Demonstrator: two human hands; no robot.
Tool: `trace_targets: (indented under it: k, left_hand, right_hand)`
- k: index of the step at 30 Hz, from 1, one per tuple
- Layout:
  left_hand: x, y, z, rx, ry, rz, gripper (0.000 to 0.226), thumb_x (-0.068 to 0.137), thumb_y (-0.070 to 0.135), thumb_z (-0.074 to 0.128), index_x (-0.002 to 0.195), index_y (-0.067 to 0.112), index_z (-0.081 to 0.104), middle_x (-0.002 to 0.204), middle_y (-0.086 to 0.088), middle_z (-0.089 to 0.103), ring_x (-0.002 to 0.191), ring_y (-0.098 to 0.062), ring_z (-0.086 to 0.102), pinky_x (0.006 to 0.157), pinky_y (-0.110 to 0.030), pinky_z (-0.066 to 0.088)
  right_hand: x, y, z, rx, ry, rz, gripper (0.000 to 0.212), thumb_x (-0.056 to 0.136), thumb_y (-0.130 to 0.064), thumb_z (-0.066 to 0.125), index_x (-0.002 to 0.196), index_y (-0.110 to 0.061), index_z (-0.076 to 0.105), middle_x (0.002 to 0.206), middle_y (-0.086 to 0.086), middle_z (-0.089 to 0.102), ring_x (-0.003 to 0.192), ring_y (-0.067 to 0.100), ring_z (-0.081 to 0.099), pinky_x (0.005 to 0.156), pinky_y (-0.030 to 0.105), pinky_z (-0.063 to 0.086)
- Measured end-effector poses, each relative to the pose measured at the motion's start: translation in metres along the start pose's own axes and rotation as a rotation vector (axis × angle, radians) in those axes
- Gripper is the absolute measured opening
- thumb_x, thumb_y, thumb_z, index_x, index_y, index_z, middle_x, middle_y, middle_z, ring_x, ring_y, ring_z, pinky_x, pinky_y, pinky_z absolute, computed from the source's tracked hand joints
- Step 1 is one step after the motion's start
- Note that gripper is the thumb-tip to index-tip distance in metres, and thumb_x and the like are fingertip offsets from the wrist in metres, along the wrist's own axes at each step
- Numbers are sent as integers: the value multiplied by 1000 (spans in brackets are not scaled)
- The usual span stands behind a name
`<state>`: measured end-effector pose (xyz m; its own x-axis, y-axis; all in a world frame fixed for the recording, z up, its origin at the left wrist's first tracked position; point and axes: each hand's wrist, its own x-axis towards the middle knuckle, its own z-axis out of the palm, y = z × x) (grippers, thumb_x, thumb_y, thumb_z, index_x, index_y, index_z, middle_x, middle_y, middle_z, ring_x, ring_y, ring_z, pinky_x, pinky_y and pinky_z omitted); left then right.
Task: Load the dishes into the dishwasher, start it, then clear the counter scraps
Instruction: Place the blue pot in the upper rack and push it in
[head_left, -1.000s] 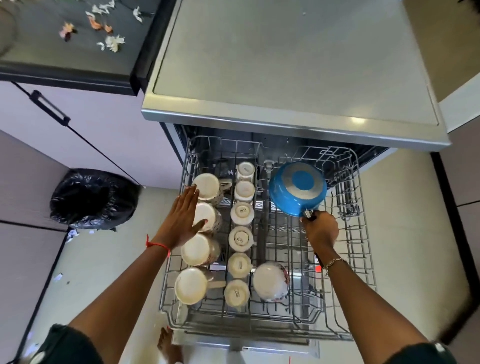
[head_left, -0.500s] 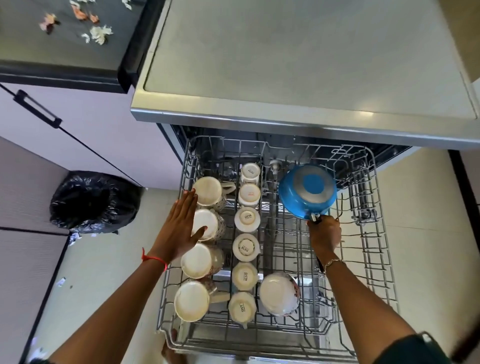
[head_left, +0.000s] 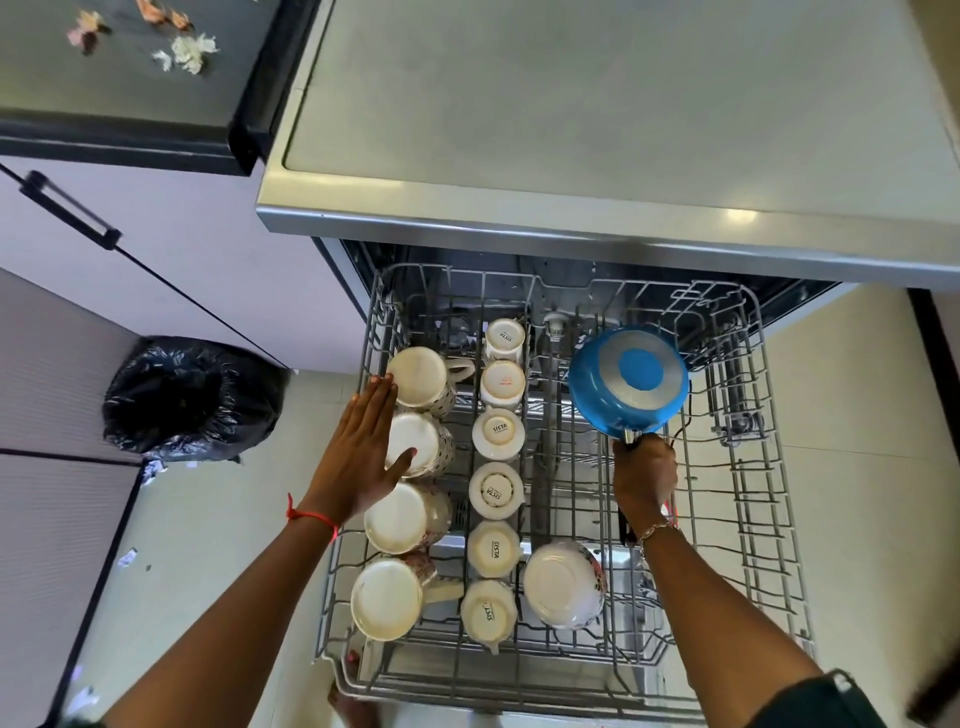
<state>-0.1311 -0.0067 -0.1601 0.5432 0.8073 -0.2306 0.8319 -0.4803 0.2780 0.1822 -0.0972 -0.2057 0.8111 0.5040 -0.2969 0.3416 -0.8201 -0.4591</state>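
Pulled-out dishwasher rack (head_left: 779, 571): L side full of upturned mugs (head_left: 387, 603). L hand (head_left: 358, 457) flat against two mugs, gripping nothing. R hand (head_left: 644, 475) curled round handle (head_left: 630, 437) of inverted blue saucepan (head_left: 628, 382), over rack's back-R. Lower base-up, handle clear of mugs. Far counter (head_left: 104, 104): scraps (head_left: 187, 52).

Pale cream tiles are covering the floor (head_left: 218, 545), with thin joints running across them. A black bin bag (head_left: 192, 397) is sitting on the floor against a lilac cabinet (head_left: 171, 260), whose black bar handle (head_left: 70, 210) is slanting across its front. Small paper bits (head_left: 127, 557) are lying on the tiles near the bag. Above the cabinet, a dark table (head_left: 104, 114) is butting against a broad grey top (head_left: 597, 104) with a metal edge, where light is glinting in a bright spot (head_left: 740, 215). A dark strip (head_left: 930, 353) is running down the right side.
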Motion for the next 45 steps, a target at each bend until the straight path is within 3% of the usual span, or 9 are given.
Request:
trace_targets:
  k: [8, 12, 18, 22, 28, 36, 39, 42, 45]
  left_hand:
    - [0, -2, 3, -5, 11, -8, 97, 82, 73, -4, 146, 1, 5, 152, -9, -4, 143, -25, -4, 116, -35, 1]
    - [0, -2, 4, 3, 11, -14, 89, 84, 68, 13, 145, 4, -1, 152, -9, -5, 145, -27, 0, 116, -35, 0]
    - [-2, -3, 3, 22, -19, 11, 97, 78, 78, 1, 143, 8, -12, 151, -8, -17, 143, -24, -15, 114, -30, -11]
    - [-12, 1, 1, 34, -41, 33, 96, 81, 75, 8, 145, 6, -13, 152, -9, -19, 142, -22, -20, 113, -27, -15]
    - [-39, 22, -3, 41, -28, 46, 84, 95, 48, 41, 146, 9, -12, 152, -9, -21, 143, -25, -19, 112, -26, -20]
    - [-95, 66, 1, 33, -4, 97, 73, 99, 41, 35, 147, 7, -8, 149, -6, -22, 139, -22, -26, 113, -28, -20]
    - [-122, 87, 11, -11, -25, 138, 69, 100, 37, 38, 148, 5, 1, 153, -10, -13, 143, -27, -15, 114, -33, -17]
    - [-152, 106, 26, -12, -45, 210, 64, 95, 24, 52, 145, -4, 24, 153, -22, 17, 142, -40, 15, 115, -48, 6]
    - [-178, 116, 53, -6, -109, 243, 58, 100, 22, 40, 148, 2, 15, 156, -16, 8, 146, -32, 6, 118, -40, -2]
  right_hand:
    - [5, -1, 0, 27, -148, -31, 33, 84, -17, 68, 107, 6, 57, 102, 21, 66, 95, 35, 63, 74, 40, 49]
    - [4, 4, -4, 72, -196, -56, 37, 81, -17, 71, 109, 3, 56, 102, 16, 67, 96, 33, 63, 78, 43, 52]
    - [-7, 9, -13, 20, -209, -34, 47, 81, -26, 72, 114, -1, 51, 111, 16, 62, 101, 32, 60, 73, 31, 41]
    - [-19, 7, -24, -99, -206, -70, 61, 83, -31, 68, 129, -2, 38, 128, 18, 51, 116, 35, 52, 89, 45, 46]
    - [-43, 7, -43, -124, -241, -105, 60, 90, -33, 58, 132, 1, 34, 127, 22, 47, 116, 37, 50, 86, 44, 46]
    - [-98, 28, -64, -135, -313, -310, 46, 91, -20, 56, 129, 2, 42, 125, 23, 47, 113, 36, 50, 88, 42, 47]
    - [-129, 48, -68, -92, -359, -368, 43, 93, -18, 54, 129, 3, 42, 126, 23, 49, 115, 35, 50, 89, 38, 44]
    - [-167, 76, -69, -75, -413, -426, 46, 93, -19, 54, 133, 0, 42, 132, 20, 48, 120, 31, 47, 95, 36, 41]
    - [-203, 107, -69, -43, -432, -429, 40, 94, -19, 54, 130, -3, 47, 135, 15, 48, 123, 27, 47, 99, 31, 37]
